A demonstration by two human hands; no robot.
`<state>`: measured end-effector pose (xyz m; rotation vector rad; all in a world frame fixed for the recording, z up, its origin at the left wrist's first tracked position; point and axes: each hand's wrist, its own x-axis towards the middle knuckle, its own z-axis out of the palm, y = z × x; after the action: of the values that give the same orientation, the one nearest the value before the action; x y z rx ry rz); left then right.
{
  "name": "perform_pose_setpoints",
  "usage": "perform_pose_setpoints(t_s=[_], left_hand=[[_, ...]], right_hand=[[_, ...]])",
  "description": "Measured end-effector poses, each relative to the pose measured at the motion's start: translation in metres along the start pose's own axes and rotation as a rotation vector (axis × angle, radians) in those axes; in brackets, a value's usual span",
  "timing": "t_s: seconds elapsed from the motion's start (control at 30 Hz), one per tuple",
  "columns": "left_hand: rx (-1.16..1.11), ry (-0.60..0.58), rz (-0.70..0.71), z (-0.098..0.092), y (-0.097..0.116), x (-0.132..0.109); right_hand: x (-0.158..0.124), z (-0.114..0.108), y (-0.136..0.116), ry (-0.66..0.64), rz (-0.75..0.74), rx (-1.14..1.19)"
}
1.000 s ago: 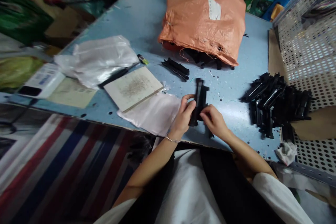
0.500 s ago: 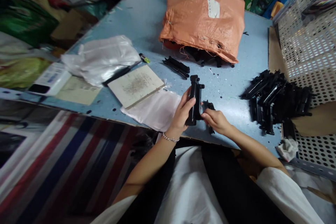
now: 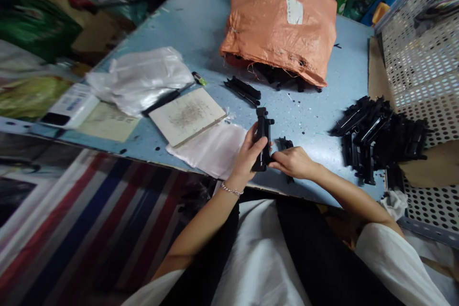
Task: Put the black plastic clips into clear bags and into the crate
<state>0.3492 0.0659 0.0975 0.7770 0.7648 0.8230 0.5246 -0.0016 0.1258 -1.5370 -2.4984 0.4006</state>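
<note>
The blue tabletop [image 3: 193,24] is speckled and crowded. The left hand [image 3: 247,155] is wrapped around a long black plastic part [image 3: 263,129], holding it upright. The right hand [image 3: 294,161] is just beside it, fingers bent, tips touching the part's lower end (I cannot tell if they grip). A pile of black parts [image 3: 380,138] lies well past the right hand, and a white cloth [image 3: 211,148] lies beside the left.

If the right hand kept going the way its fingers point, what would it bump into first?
The black plastic part that the left hand grips. The right hand points leftward at its lower end, fingertips seemingly touching it, though exact contact is hard to tell.
</note>
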Motion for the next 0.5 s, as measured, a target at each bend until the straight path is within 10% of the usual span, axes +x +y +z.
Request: perform_pose_setpoints(t_s=[0.33,0.5], left_hand=[[0.982,0.062,0.231,-0.012,-0.081,-0.001],[0.738,0.106,0.277,-0.026,-0.064,0.018]], right_hand=[[0.170,0.002,0.069,0.239,0.558,0.091],[0.195,0.007,0.084,0.162,0.618,0.170]])
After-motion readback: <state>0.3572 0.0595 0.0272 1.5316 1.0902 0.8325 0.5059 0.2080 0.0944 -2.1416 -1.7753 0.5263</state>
